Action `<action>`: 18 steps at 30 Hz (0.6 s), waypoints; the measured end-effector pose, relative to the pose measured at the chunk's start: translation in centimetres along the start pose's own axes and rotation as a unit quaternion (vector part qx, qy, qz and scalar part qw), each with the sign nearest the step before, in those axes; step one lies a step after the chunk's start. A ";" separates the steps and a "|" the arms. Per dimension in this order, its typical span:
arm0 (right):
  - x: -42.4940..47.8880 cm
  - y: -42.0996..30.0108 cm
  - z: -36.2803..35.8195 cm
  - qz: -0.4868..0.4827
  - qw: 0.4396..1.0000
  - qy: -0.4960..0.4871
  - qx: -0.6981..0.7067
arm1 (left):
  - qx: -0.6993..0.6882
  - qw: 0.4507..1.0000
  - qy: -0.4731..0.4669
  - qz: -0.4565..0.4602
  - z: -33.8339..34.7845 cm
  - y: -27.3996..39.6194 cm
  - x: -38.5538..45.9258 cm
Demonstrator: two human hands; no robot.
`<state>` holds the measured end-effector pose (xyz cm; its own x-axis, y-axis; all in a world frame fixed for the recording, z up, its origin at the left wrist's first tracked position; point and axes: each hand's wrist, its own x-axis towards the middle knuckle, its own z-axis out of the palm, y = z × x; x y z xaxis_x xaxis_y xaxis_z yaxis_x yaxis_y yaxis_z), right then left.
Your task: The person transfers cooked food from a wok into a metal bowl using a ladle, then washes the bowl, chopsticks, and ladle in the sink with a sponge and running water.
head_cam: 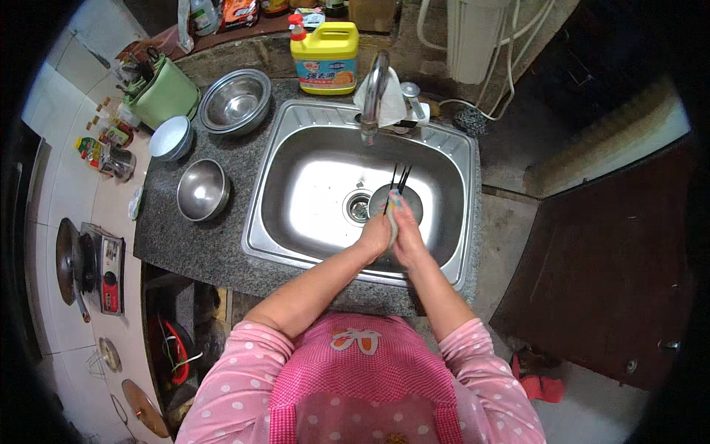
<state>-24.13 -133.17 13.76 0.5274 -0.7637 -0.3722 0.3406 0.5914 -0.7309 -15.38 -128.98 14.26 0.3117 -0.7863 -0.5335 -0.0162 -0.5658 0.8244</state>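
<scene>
Over the stainless steel sink [316, 222], my left hand [378, 232] and my right hand [407, 227] are close together. Between them are several dark chopsticks [404, 178], their tips pointing away from me, and a light cloth [393, 216] with coloured patches. My right hand is closed around the cloth and chopsticks; my left hand is closed on their lower part, and its fingers are partly hidden. Beneath the chopsticks a round bowl [415, 206] lies in the sink, right of the drain [358, 206]. The faucet [376, 91] stands behind the sink.
Left of the sink stand a steel bowl [203, 190], a white bowl [171, 139], nested metal basins [236, 101] and a green utensil holder [162, 94]. A yellow detergent jug [324, 58] stands behind. Steel wool [470, 120] lies near the back right corner.
</scene>
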 end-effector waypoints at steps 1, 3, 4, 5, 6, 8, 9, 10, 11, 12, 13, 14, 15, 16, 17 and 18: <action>-0.4 -0.3 0.7 0.010 1.000 0.006 0.002 | 0.021 1.000 -0.014 0.000 -0.2 0.5 -0.4; -0.1 0.0 0.3 0.014 1.000 -0.005 -0.016 | 0.065 0.997 -0.045 0.002 -0.5 1.5 -1.4; 0.2 0.0 0.1 0.014 1.000 0.015 -0.016 | 0.060 0.995 -0.073 -0.021 -0.7 1.5 -1.6; 0.8 -0.2 -0.1 0.013 0.999 0.035 -0.017 | 0.054 0.992 -0.101 -0.045 -0.7 1.7 -1.8; 1.5 -0.1 0.2 0.017 0.998 0.050 -0.016 | 0.032 0.994 -0.096 -0.038 -1.0 2.0 -2.1; 3.3 0.0 0.0 0.016 0.993 0.105 -0.046 | 0.034 0.993 -0.094 -0.057 -1.0 2.1 -2.5; 4.3 0.0 0.2 0.017 0.990 0.130 -0.061 | 0.035 0.993 -0.091 -0.068 -1.1 2.1 -2.8; 5.0 -0.5 0.3 0.014 0.986 0.164 -0.037 | 0.033 0.993 -0.085 -0.080 -1.1 2.6 -3.7; 7.2 0.7 -1.7 -0.011 0.989 0.149 -0.002 | 0.050 0.991 -0.100 -0.067 -1.1 0.6 -3.2; 8.1 0.8 -2.4 -0.004 0.989 0.146 -0.028 | 0.044 0.991 -0.103 -0.078 -1.7 0.7 -3.9; 8.7 0.5 -2.7 0.001 0.988 0.144 -0.055 | 0.037 0.990 -0.108 -0.087 -2.3 1.2 -4.9; 9.2 0.3 -2.9 0.007 0.983 0.171 -0.061 | 0.010 0.987 -0.116 -0.111 -2.9 1.5 -5.9; 9.5 0.1 -2.7 0.015 0.978 0.197 -0.066 | -0.017 0.983 -0.122 -0.136 -3.7 1.7 -7.1; 10.5 0.0 -3.5 0.025 0.978 0.192 -0.076 | -0.041 0.978 -0.127 -0.158 -4.6 1.8 -7.9; 10.4 -0.2 -5.1 0.039 0.975 0.215 -0.041 | -0.086 0.972 -0.131 -0.173 -5.5 1.6 -8.5; 10.7 -0.6 -6.9 0.058 0.980 0.190 -0.010 | -0.131 0.965 -0.135 -0.185 -6.5 1.5 -9.0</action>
<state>-24.03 -143.51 6.26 0.2320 -0.7345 -0.6377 0.2776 0.6784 -0.6802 -12.02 -121.11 21.55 -0.0086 -0.5979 -0.8016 0.2999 -0.7662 0.5683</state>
